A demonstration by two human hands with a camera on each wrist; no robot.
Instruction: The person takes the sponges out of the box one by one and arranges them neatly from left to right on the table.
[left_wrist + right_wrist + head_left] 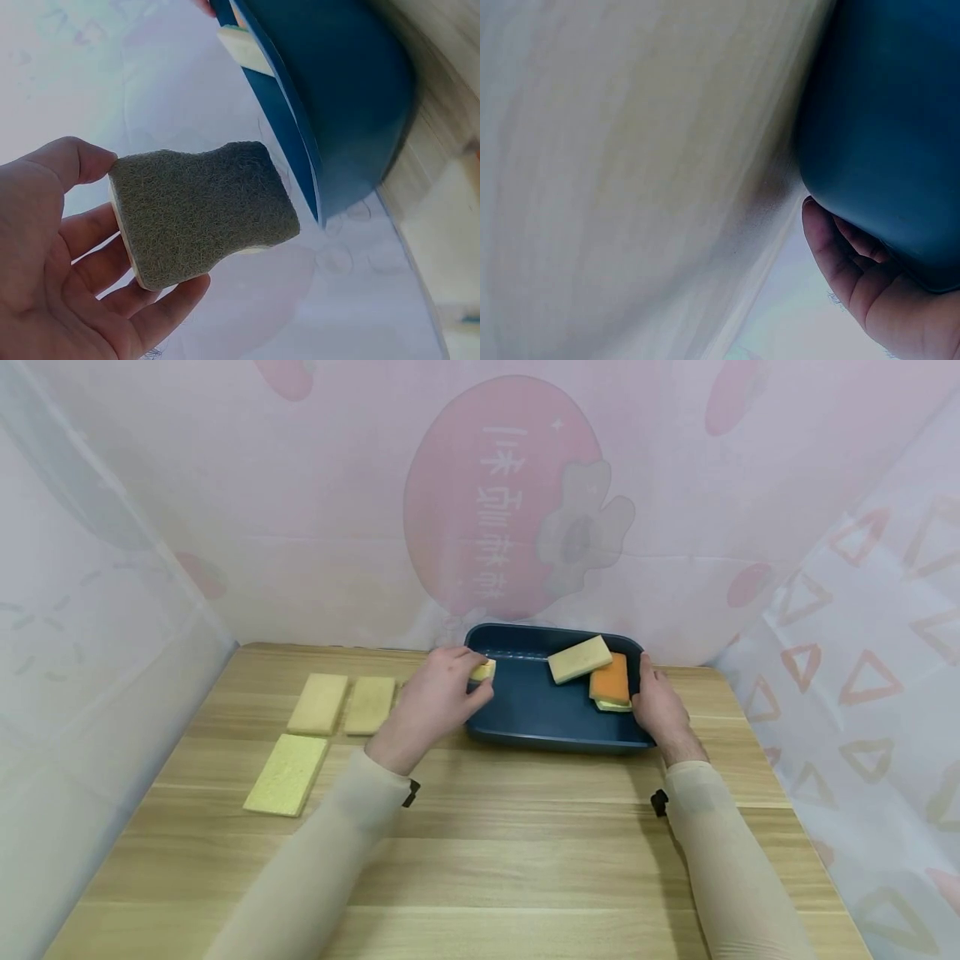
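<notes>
Holding a scouring sponge point(482, 671) over the blue tray's point(540, 714) left rim, my left hand point(435, 697) shows in the head view; my right hand point(658, 706) grips the tray's right edge. Left wrist view: fingers point(97, 266) pinch the sponge's point(199, 210) edges. Right wrist view: fingers point(855, 244) curl against the tray wall point(885, 127).

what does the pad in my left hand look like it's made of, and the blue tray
The waisted pad in the left hand looks like a yellow foam sponge faced with grey-green fibrous scouring felt, matte and fuzzy. The dark blue rectangular tray looks like smooth plastic or enamelled metal, faintly glossy; which one is unclear.
</notes>
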